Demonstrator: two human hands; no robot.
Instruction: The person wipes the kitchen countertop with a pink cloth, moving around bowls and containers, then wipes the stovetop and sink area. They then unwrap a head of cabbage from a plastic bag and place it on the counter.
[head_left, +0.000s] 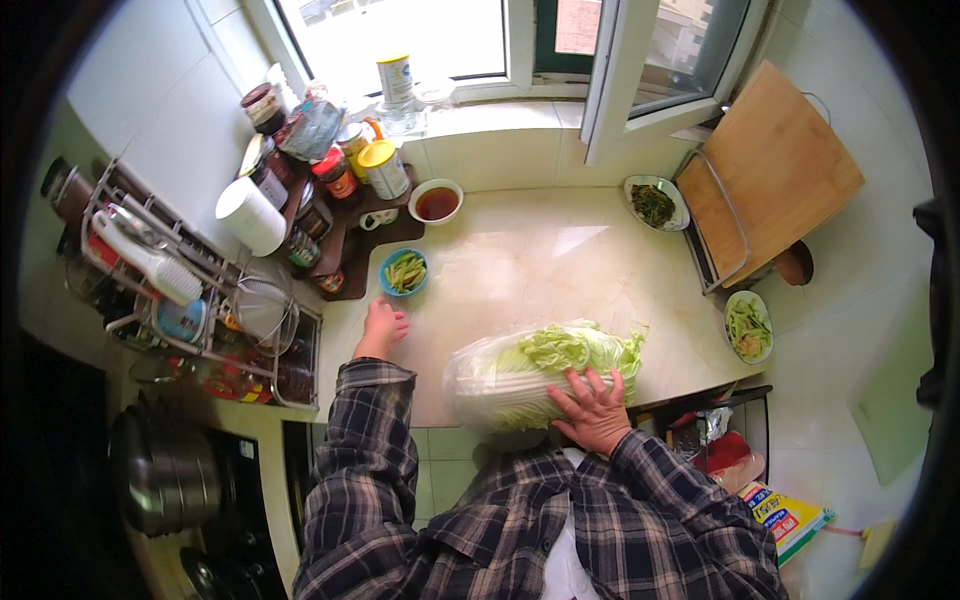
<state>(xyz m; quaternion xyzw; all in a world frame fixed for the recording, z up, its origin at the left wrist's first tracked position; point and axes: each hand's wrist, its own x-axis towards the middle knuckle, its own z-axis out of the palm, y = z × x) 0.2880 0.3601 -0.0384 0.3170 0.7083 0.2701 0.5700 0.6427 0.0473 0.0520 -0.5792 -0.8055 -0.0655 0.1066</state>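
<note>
A napa cabbage (525, 379), partly inside a clear plastic bag (465, 379), lies on its side at the counter's front edge. My right hand (595, 409) rests with spread fingers on its near side, at the unwrapped part. My left hand (382, 328) is over the left of the counter (510, 262) with nothing in it, fingers apart, just below a small blue bowl (404, 272) of cut green vegetable pieces. Beyond that bowl stands a white bowl of dark reddish-brown liquid (437, 202).
Jars and tins crowd a corner shelf (337, 247) at left, above a wire rack (315, 360). At right stand a wooden cutting board (772, 172) in a metal holder, a dish of dark greens (652, 206) and a dish of sliced vegetables (748, 327). An open window sash (604, 82) juts inward.
</note>
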